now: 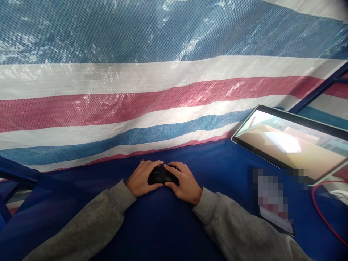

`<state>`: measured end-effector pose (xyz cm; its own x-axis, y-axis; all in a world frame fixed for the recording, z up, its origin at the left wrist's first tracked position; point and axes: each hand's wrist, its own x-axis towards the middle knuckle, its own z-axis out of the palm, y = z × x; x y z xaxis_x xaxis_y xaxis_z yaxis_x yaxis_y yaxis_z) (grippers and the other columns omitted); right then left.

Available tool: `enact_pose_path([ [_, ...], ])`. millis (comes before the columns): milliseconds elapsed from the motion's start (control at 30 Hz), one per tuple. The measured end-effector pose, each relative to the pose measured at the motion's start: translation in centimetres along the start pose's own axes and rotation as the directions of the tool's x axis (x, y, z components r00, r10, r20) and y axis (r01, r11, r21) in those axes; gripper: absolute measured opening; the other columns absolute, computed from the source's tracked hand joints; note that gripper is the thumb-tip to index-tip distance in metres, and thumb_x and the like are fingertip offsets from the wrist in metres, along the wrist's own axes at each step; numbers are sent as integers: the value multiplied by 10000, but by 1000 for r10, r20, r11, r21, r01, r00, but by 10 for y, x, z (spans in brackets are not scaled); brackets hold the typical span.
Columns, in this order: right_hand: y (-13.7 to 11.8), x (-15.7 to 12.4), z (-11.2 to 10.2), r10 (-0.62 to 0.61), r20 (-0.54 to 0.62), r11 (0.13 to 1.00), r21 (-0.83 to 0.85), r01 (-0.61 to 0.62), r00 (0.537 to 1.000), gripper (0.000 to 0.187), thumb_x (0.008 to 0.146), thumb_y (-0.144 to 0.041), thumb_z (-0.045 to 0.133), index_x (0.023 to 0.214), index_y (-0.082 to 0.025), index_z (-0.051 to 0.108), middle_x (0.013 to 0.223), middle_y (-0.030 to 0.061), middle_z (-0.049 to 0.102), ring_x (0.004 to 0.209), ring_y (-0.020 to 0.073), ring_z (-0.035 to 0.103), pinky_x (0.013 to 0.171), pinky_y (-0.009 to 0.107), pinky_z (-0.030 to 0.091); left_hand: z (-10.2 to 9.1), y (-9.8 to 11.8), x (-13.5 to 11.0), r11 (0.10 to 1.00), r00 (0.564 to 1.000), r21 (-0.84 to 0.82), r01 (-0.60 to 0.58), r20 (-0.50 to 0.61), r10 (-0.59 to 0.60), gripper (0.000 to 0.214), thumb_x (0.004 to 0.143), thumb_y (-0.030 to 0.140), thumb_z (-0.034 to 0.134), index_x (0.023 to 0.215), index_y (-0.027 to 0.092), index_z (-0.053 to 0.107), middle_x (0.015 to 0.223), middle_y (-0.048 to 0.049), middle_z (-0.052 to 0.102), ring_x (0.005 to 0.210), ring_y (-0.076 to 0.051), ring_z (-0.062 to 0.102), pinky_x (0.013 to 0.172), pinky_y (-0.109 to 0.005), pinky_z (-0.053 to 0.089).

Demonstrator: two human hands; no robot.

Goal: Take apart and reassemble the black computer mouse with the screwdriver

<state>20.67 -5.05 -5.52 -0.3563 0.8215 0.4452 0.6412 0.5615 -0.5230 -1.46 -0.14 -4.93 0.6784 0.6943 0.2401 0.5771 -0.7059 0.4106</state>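
grasp appears complete: left hand [141,178] and right hand [187,183], fingers [174,170] partly curled, hold mouse [162,175]; release not yet done

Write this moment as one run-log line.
left hand: on black mouse, left end | right hand: same mouse, right end | beneath: blue tabletop | right side: screen, red cable

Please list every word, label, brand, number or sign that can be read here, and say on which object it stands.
No text is readable.
Black object: faint mark, too small to read.
Blue tabletop: tiny pale mark beyond the left hand, illegible.
Screen: glare, no readable text.
Flat device: mostly pixelated, unreadable.
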Motion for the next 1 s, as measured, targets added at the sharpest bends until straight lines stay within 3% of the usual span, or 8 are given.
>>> enact_pose_path([
  [200,0,0,0,-8,-30,1000,5,9,1000,509,802,-247,683,1295,-187,568,1233,133,589,1110,290,551,948,485,455,-3,4,0,999,999,-18,47,17,-47,726,749,465,718,1356,254,380,1149,-75,632,1073,-284,596,944,-463,424],
  [533,0,0,0,9,-5,1000,1,-9,1000,535,792,-233,701,1311,-222,568,1242,120,592,1128,289,552,961,495,453,-2,3,1,999,999,-12,36,2,-36,685,757,460,705,1336,246,409,1186,-87,626,1087,-289,592,948,-457,430],
  [1000,0,-1,1,15,-25,1000,-17,-16,1000,555,803,-276,670,1325,-162,521,1281,149,553,1172,306,520,996,504,430,-3,3,1,1000,1000,1,12,-9,-12,667,782,481,680,1344,231,422,1263,-92,616,1110,-289,587,961,-457,437],
])
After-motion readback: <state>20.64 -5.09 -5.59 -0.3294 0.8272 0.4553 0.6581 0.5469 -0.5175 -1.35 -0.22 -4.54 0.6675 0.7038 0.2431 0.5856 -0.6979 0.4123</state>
